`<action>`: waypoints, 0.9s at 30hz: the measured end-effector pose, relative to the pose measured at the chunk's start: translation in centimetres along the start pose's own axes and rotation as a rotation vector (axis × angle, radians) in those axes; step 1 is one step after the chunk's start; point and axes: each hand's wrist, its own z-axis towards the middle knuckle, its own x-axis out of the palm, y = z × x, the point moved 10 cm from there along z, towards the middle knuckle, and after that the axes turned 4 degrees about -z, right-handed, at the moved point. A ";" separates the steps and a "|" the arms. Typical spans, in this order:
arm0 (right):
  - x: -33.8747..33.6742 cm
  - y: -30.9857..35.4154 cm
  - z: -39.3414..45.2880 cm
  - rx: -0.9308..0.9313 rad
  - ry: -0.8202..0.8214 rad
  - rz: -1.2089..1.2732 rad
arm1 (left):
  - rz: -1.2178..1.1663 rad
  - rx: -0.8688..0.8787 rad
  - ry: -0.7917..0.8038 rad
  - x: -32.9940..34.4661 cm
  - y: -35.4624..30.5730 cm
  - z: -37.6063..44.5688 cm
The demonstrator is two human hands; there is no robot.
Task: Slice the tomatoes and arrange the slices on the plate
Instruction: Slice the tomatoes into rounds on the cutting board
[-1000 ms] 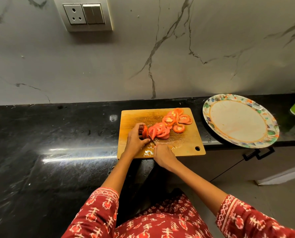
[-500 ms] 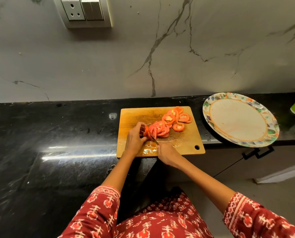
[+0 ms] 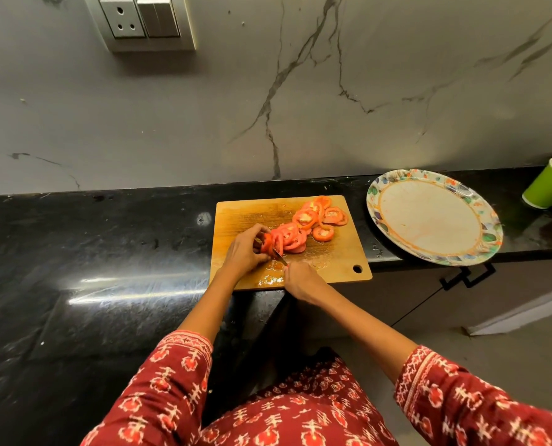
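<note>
Spanning the left side, a black countertop [image 3: 75, 252] runs under a grey marble wall, where a socket and switch plate [image 3: 144, 20] sits high up. Next comes a wooden cutting board [image 3: 236, 214], lying on the counter with its near edge over the counter's front and a hanging hole at its near right corner. On the board's left half, the left hand [image 3: 244, 252] curls its fingers round the last end piece of tomato [image 3: 266, 243], holding it upright against the board. Just right of that piece, the knife [image 3: 280, 257] blade stands against the cut face, its tip partly hidden. The right hand [image 3: 302, 280] grips the knife handle in a closed fist at the board's near edge, beside a wet patch of juice. A row of tomato slices [image 3: 303, 225] leans in overlapping fashion from the end piece toward the board's far right corner, with a few slices lying flat there. Right of the board, apart from it, a patterned plate [image 3: 490, 230] rests on the counter with its near rim overhanging the edge; it holds no slices. Farthest right, a green paper cup [image 3: 550, 188] stands on the counter.
</note>
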 end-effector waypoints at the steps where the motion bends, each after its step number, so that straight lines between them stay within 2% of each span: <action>1: 0.0 0.0 0.0 -0.002 0.001 0.001 | -0.020 -0.026 0.072 0.2 0.2 0.1; 3: -0.2 0.0 0.0 -0.009 0.007 -0.002 | -0.043 -0.067 0.256 0.5 0.4 0.1; 5: -0.2 0.0 0.1 -0.019 0.016 0.000 | -0.026 -0.082 0.343 0.1 0.6 0.2; 12: -0.3 0.1 0.0 -0.036 0.009 -0.019 | 0.059 0.044 0.087 -1.1 -0.5 0.9; 17: -0.6 0.1 0.0 -0.041 -0.007 -0.032 | 0.225 0.190 0.105 -0.3 -1.8 1.2; 23: -1.4 -0.3 -1.2 -0.030 -0.008 -0.053 | 0.280 0.231 0.080 -0.2 -2.0 1.1; 27: -1.4 -2.1 -3.3 0.011 0.006 -0.158 | 0.290 0.214 0.066 -0.2 -1.7 1.0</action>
